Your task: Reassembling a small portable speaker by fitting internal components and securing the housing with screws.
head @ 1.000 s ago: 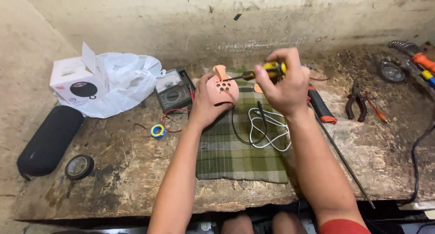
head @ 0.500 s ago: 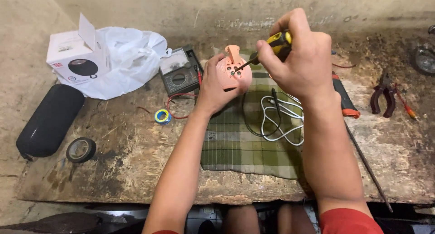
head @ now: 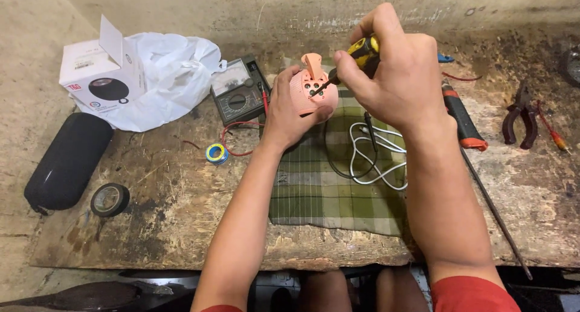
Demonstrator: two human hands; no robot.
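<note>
Head view: left hand (head: 289,109) grips one pink gadget (head: 312,88), right hand (head: 396,76) one screwdriver (head: 356,57).

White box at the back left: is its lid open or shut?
Open. The white box has its top flap standing up at an angle, beside the white plastic bag. Its contents cannot be seen.

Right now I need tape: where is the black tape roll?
In the head view, the black tape roll lies at the workbench's left, beside the black speaker.

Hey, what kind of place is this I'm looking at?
Probably a small electronics repair bench: a worn wooden worktop carries an analog multimeter, pliers and a roll of black tape, all set against a bare concrete wall.
</note>
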